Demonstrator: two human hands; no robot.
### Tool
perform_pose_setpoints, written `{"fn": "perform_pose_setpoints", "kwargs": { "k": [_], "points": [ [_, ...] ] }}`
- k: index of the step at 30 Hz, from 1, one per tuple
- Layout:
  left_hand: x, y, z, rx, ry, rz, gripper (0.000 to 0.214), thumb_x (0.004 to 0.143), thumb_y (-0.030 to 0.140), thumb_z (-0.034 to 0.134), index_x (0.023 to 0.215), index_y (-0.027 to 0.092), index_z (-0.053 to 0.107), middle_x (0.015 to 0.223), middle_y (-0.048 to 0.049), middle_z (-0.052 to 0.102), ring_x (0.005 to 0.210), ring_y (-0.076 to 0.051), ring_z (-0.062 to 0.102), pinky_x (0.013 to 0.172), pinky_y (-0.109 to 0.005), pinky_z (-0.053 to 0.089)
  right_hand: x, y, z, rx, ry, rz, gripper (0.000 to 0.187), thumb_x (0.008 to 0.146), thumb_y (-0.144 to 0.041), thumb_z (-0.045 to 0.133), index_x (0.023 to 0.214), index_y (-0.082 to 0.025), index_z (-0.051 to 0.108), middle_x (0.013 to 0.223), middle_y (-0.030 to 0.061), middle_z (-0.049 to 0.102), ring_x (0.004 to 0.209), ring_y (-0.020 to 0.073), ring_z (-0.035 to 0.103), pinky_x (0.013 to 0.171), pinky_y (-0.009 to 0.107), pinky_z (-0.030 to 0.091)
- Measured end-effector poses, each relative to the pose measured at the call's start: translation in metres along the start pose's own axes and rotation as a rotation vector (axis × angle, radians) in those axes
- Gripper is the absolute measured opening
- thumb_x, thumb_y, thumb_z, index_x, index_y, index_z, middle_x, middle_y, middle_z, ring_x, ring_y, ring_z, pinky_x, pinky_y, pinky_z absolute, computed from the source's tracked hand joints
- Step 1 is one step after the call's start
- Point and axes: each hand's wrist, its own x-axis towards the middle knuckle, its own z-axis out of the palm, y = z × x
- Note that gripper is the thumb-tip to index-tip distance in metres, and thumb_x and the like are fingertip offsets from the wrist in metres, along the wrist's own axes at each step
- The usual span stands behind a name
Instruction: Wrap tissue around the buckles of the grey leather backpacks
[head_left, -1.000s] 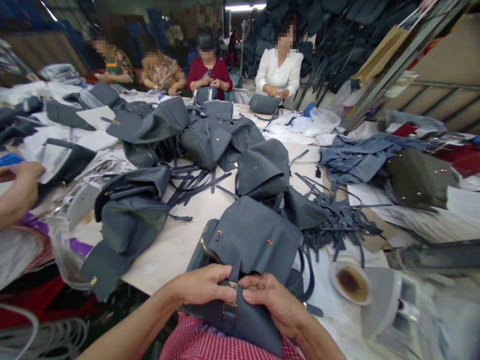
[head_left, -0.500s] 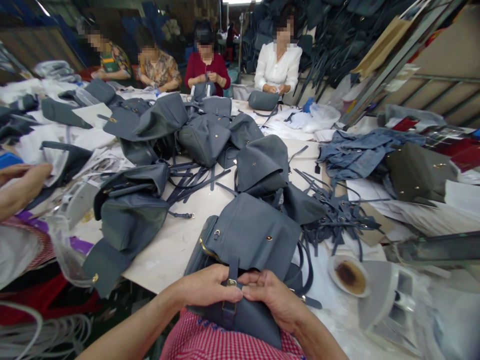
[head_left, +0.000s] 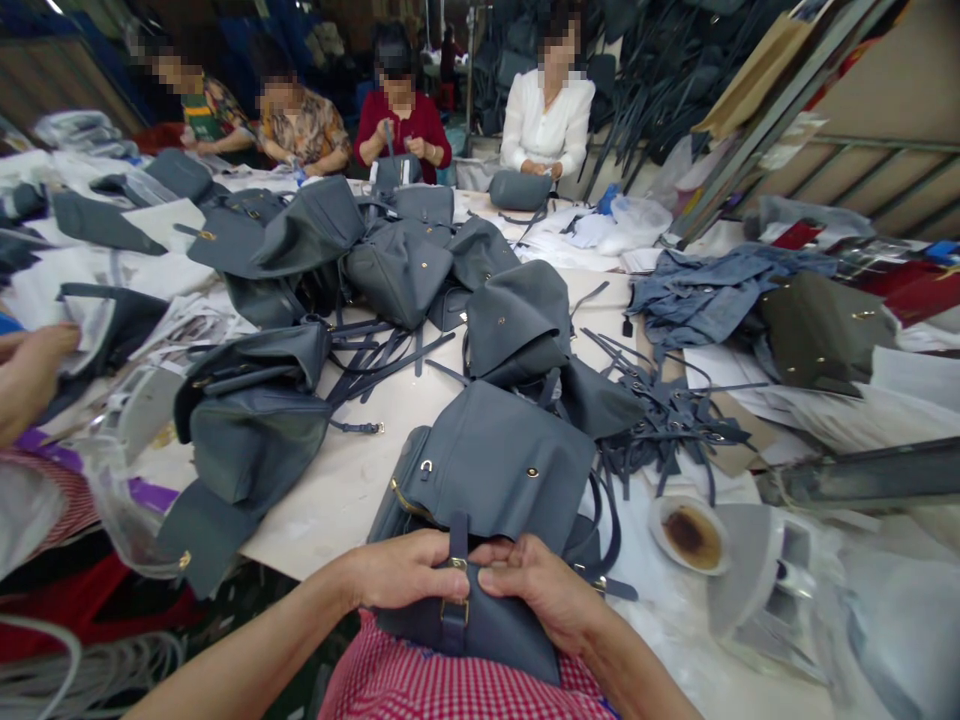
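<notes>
Nearest us, a checked red cloth (head_left: 409,685) covers our lap, and the flap (head_left: 514,625) of a grey-blue bag (head_left: 502,460) lies over it, just below our grips. Our left grip (head_left: 409,568) is closed on the strap (head_left: 459,535), its thumb just above the gold buckle (head_left: 455,612); our right grip (head_left: 529,580) pinches the flap's upper edge beside it. The bag's body sits on the counter (head_left: 360,490), right beyond both grips. We judge this bag to be partway done: the metal parts are on and the strap lies along the buckle, but the flap looks unfastened, and our thumb hides how the strap is seated. Beyond the grips to the right lie loose straps (head_left: 664,430); to the left, another bag (head_left: 255,450) lies open. Farther off, more bags (head_left: 397,270) are heaped, their stage unclear, and a co-worker in white (head_left: 546,125) handles a rounded bag (head_left: 519,190).
</notes>
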Motion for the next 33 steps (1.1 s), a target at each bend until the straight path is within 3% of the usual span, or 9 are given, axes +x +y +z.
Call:
{"fn": "perform_pose_setpoints", "kwargs": {
  "k": [3, 12, 19, 25, 33],
  "points": [
    [-0.001, 0.000, 0.000, -0.019, -0.008, 0.022, 0.037, 0.081, 0.051, 0.058, 0.100, 0.021, 0.067, 0.092, 0.0007, 0.060, 0.082, -0.016, 0.050, 0.076, -0.024, 0.045, 0.001, 0.000, 0.000, 0.012, 0.006, 0.004, 0.025, 0.050, -0.026, 0.081, 0.070, -0.012, 0.074, 0.059, 0.0018, 0.069, 0.059, 0.0145, 0.059, 0.066, 0.028, 0.042],
    [0.001, -0.001, 0.005, 0.009, 0.039, 0.002, 0.036, 0.083, 0.049, 0.056, 0.100, 0.020, 0.068, 0.101, 0.0003, 0.066, 0.092, -0.019, 0.056, 0.084, -0.027, 0.046, 0.002, 0.000, 0.003, -0.036, 0.080, -0.007, 0.017, 0.055, -0.014, 0.069, 0.071, -0.014, 0.072, 0.064, -0.0012, 0.069, 0.060, 0.0132, 0.056, 0.062, 0.025, 0.041],
    [-0.002, 0.008, 0.003, 0.031, 0.080, -0.123, 0.015, 0.078, 0.031, 0.056, 0.080, 0.018, 0.063, 0.072, 0.0037, 0.052, 0.066, -0.013, 0.043, 0.061, -0.022, 0.039, -0.002, -0.005, 0.009, -0.044, 0.116, -0.005, 0.017, 0.054, -0.011, 0.063, 0.069, -0.015, 0.069, 0.065, -0.0029, 0.067, 0.062, 0.0131, 0.055, 0.061, 0.024, 0.041],
    [0.005, 0.004, 0.016, 0.087, 0.217, -0.050, 0.019, 0.078, 0.037, 0.055, 0.073, 0.018, 0.055, 0.065, 0.0059, 0.040, 0.059, -0.010, 0.034, 0.052, -0.022, 0.028, 0.000, -0.007, 0.007, -0.070, 0.079, 0.005, 0.013, 0.053, -0.013, 0.062, 0.063, -0.014, 0.069, 0.058, -0.0025, 0.064, 0.057, 0.0121, 0.052, 0.061, 0.025, 0.040],
    [0.002, 0.004, 0.008, 0.160, 0.064, 0.052, 0.020, 0.085, 0.030, 0.046, 0.069, 0.019, 0.046, 0.064, 0.0065, 0.036, 0.059, -0.009, 0.033, 0.054, -0.020, 0.029, 0.001, 0.000, 0.003, -0.135, 0.104, 0.046, 0.018, 0.052, -0.016, 0.061, 0.068, -0.015, 0.070, 0.061, -0.0034, 0.064, 0.059, 0.0119, 0.049, 0.060, 0.025, 0.036]
  ]
}}
